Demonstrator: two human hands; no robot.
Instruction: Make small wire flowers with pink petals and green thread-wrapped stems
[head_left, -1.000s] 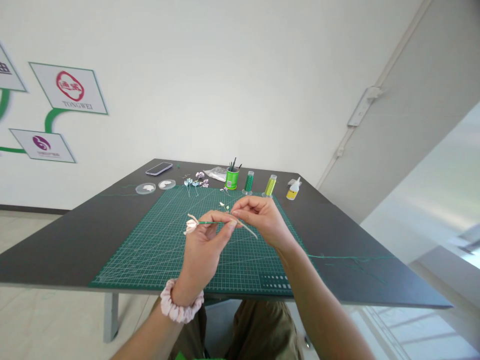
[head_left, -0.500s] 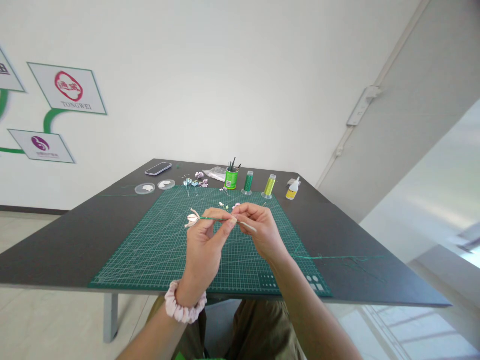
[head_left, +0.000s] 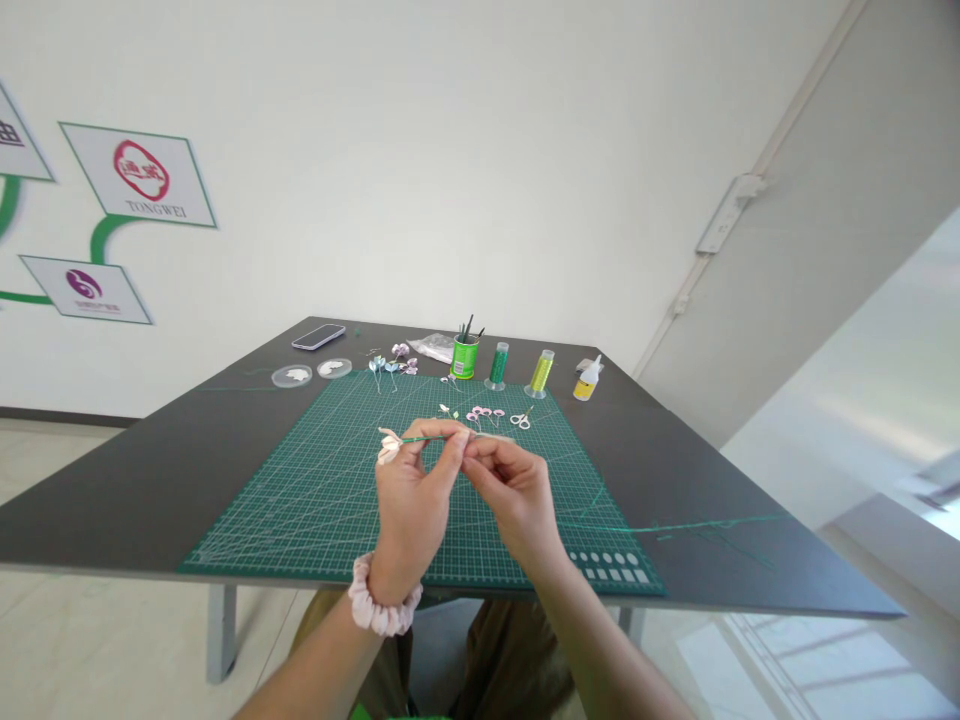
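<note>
In the head view, our left hand point(head_left: 414, 495) pinches the thin green-wrapped stem point(head_left: 424, 438) of a small white-petalled flower point(head_left: 389, 447) between thumb and forefinger, above the green gridded cutting mat point(head_left: 300, 510); its bloom juts leftward, likely to spare the petals. Our right hand point(head_left: 519, 495) bunches its fingers just beside; we cannot tell what they grip. White-handled scissors point(head_left: 520, 422) lie beyond, probably for easy reach.

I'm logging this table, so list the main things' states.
White flower: held by its stem
Left hand: pinching that stem
Right hand: fingertips drawn together beside it
Cutting mat: flat
Scissors: lying down; open or shut unclear
Phone: lying flat
Green can: upright, holding tools
Dark green spool: upright
Yellow spool: upright
Nozzle bottle: upright
</note>
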